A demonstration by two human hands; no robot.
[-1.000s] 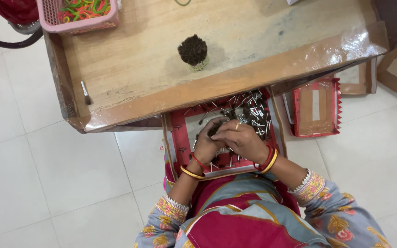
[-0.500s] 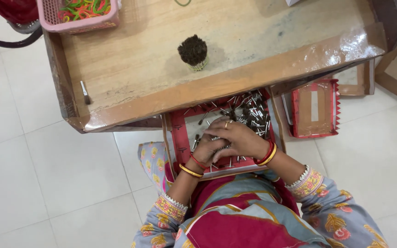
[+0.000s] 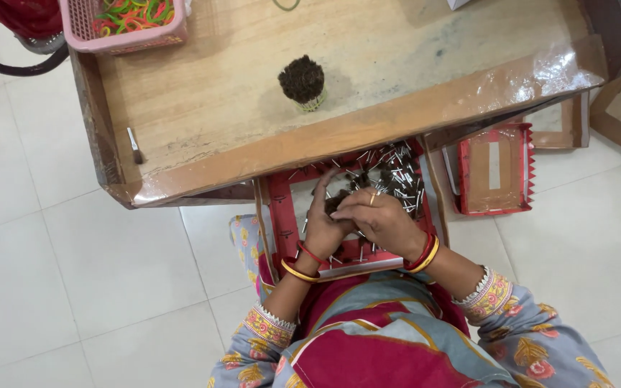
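Left hand (image 3: 323, 228) fingers (image 3: 326, 188) curled round small dark bundle (image 3: 338, 204), apparently short sticks; grip partly hidden. Right hand (image 3: 382, 220) fingers (image 3: 351, 213) closed over same bundle, touching left. Both above red tray (image 3: 279, 215) on lap, loose sticks (image 3: 397, 172) scattered just beyond. Further out: wooden counter (image 3: 203, 93), tied dark bundle (image 3: 302, 80) upright, pink basket (image 3: 125, 36) at corner. White tiled floor (image 3: 59, 280).

So the tray (image 3: 279, 215) sits on the lap, tucked under the near edge of the surface (image 3: 203, 93), loose sticks (image 3: 397, 172) piled in its far right corner. Both hands in it, left hand (image 3: 323, 228) touching the right hand (image 3: 382, 223). Bundle (image 3: 302, 82) stands mid-surface, basket (image 3: 125, 29) far left
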